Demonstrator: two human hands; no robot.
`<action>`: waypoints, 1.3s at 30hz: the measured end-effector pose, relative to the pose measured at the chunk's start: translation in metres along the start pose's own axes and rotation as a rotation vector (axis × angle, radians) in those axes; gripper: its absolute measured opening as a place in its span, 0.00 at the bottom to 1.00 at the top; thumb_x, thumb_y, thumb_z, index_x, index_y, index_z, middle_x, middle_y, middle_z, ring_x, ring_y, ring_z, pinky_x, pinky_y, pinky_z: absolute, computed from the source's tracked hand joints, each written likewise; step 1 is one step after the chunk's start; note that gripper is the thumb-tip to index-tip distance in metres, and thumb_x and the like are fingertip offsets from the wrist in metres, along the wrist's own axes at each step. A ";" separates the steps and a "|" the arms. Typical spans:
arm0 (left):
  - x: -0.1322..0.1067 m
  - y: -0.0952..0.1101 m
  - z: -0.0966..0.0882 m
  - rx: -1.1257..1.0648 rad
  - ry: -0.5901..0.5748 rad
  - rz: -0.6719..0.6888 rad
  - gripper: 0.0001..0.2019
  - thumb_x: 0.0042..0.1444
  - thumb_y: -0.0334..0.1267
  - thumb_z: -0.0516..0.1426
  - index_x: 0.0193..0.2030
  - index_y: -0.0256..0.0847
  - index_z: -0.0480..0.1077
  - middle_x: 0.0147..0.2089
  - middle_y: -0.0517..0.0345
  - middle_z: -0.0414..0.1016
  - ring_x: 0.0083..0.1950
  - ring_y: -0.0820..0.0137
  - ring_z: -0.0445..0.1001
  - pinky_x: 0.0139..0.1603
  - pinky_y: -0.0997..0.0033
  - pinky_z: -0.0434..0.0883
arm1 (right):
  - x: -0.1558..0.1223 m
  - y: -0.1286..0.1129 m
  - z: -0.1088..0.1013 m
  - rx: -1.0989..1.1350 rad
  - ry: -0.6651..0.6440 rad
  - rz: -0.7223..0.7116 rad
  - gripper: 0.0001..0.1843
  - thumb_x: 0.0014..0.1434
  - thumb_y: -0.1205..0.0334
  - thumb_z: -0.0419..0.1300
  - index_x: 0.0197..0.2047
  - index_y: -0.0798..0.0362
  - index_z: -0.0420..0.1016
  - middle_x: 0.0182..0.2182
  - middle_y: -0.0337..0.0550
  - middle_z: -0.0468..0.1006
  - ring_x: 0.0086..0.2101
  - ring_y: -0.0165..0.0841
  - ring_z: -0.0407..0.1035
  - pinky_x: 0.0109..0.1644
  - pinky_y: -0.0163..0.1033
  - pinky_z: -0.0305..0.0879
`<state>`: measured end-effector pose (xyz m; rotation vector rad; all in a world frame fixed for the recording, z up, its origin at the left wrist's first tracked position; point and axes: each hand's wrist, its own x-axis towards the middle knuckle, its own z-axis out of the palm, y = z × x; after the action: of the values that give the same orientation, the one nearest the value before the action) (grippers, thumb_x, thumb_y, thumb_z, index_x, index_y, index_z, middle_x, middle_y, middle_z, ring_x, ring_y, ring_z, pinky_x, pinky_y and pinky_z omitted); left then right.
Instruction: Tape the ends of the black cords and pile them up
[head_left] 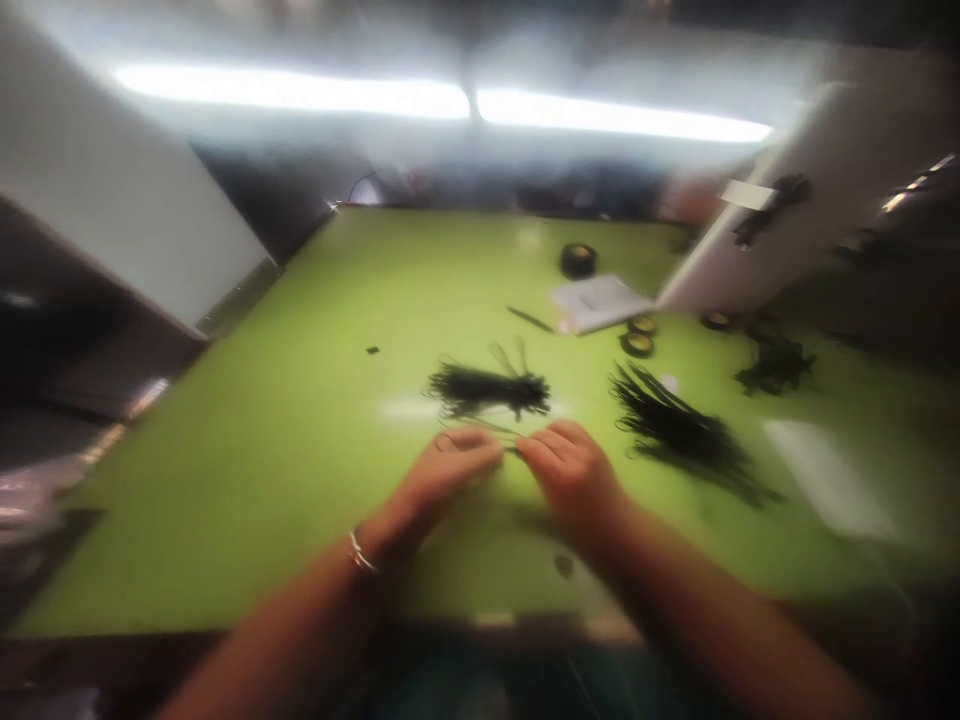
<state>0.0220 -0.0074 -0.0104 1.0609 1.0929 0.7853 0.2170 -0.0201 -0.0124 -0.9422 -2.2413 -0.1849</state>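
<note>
Left hand (461, 455) and right hand (566, 465) are pinching a thin dark cord (511, 449), just below frame centre. Cord bundle (487, 388) is lying just above; risk: its stray loops catching the cord, causing tangling.

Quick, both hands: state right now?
Left hand: closed, pinching a thin dark cord.
Right hand: closed, apparently pinching the same cord.

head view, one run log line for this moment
left hand: holding thin dark cord | right hand: holding cord, near left | dark cord bundle: on green table, beyond hands
</note>
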 end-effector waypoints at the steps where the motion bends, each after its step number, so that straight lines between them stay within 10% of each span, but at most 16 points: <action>1: 0.000 0.000 0.001 0.072 0.041 0.068 0.09 0.50 0.40 0.63 0.28 0.36 0.72 0.27 0.58 0.71 0.29 0.73 0.66 0.32 0.72 0.63 | 0.000 -0.001 0.002 0.044 -0.029 0.039 0.08 0.63 0.70 0.55 0.38 0.57 0.75 0.27 0.45 0.77 0.31 0.35 0.65 0.39 0.40 0.63; 9: -0.004 0.003 0.002 0.538 -0.013 0.594 0.05 0.56 0.33 0.56 0.30 0.38 0.71 0.32 0.55 0.70 0.36 0.68 0.67 0.38 0.68 0.66 | 0.007 -0.005 -0.006 0.542 -0.454 0.428 0.12 0.67 0.63 0.50 0.38 0.51 0.76 0.32 0.39 0.80 0.31 0.31 0.71 0.35 0.34 0.62; 13: -0.003 0.006 -0.001 0.362 -0.088 0.403 0.06 0.54 0.37 0.61 0.37 0.37 0.74 0.37 0.52 0.74 0.39 0.67 0.72 0.41 0.68 0.68 | 0.005 -0.001 -0.007 0.480 -0.373 0.400 0.12 0.65 0.64 0.53 0.31 0.53 0.75 0.25 0.37 0.76 0.27 0.29 0.66 0.32 0.34 0.58; 19: -0.001 0.011 -0.007 0.032 -0.192 -0.033 0.11 0.49 0.42 0.63 0.29 0.34 0.72 0.24 0.58 0.70 0.25 0.74 0.65 0.26 0.73 0.60 | 0.001 0.004 -0.009 -0.119 -0.029 -0.076 0.08 0.63 0.71 0.55 0.38 0.55 0.76 0.22 0.38 0.74 0.27 0.31 0.59 0.38 0.40 0.54; 24: -0.002 0.013 -0.005 -0.025 -0.211 -0.063 0.14 0.51 0.45 0.61 0.25 0.36 0.69 0.23 0.59 0.67 0.24 0.74 0.62 0.25 0.73 0.58 | -0.001 0.007 -0.010 -0.158 0.074 -0.167 0.11 0.62 0.73 0.58 0.46 0.53 0.74 0.26 0.36 0.78 0.30 0.30 0.63 0.44 0.40 0.56; 30: -0.002 0.005 0.001 0.501 0.065 0.345 0.08 0.54 0.35 0.56 0.25 0.38 0.67 0.26 0.59 0.65 0.30 0.71 0.63 0.32 0.70 0.62 | 0.004 0.007 -0.003 0.017 -0.154 0.073 0.06 0.63 0.61 0.58 0.38 0.51 0.76 0.29 0.40 0.79 0.35 0.34 0.66 0.52 0.45 0.54; 35: -0.004 0.007 0.002 0.710 -0.029 0.689 0.07 0.59 0.31 0.52 0.30 0.39 0.67 0.33 0.55 0.67 0.36 0.68 0.65 0.38 0.67 0.66 | 0.005 0.003 -0.003 0.342 -0.419 0.282 0.12 0.66 0.64 0.51 0.43 0.52 0.77 0.34 0.43 0.80 0.34 0.33 0.70 0.41 0.39 0.61; 39: -0.006 0.012 -0.001 0.587 -0.100 0.637 0.03 0.59 0.34 0.55 0.36 0.39 0.70 0.36 0.54 0.70 0.39 0.68 0.68 0.40 0.67 0.68 | 0.005 0.002 -0.009 0.631 -0.441 0.456 0.11 0.65 0.63 0.54 0.38 0.52 0.78 0.28 0.37 0.79 0.29 0.29 0.70 0.33 0.33 0.63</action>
<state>0.0195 -0.0090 0.0026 1.9839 0.9189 0.9114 0.2201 -0.0190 -0.0027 -1.1613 -2.1569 0.9584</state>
